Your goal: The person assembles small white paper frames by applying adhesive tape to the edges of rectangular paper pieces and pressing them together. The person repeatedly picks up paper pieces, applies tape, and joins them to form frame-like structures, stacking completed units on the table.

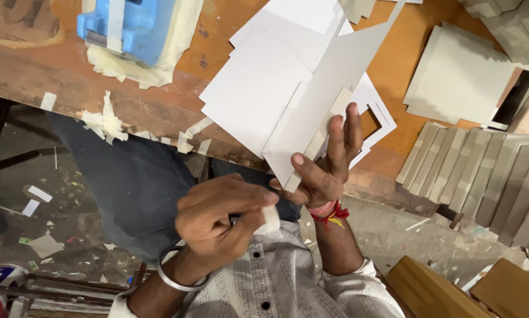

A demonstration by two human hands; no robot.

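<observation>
The right hand [329,168] holds a folded white card [329,100] by its lower edge, thumb on the near face and fingers behind it. The left hand [223,218] pinches a short strip of pale tape [271,218] just below that card. Under the card, more white sheets [252,88] lie on the orange-brown counter [400,65]. A blue tape dispenser [129,23] stands at the far left, and grey boards [482,171] are stacked overlapping at the right.

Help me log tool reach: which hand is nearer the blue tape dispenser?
Left. The left hand, pinching a tape strip, sits below the blue tape dispenser; the right hand holds white card farther right.
</observation>
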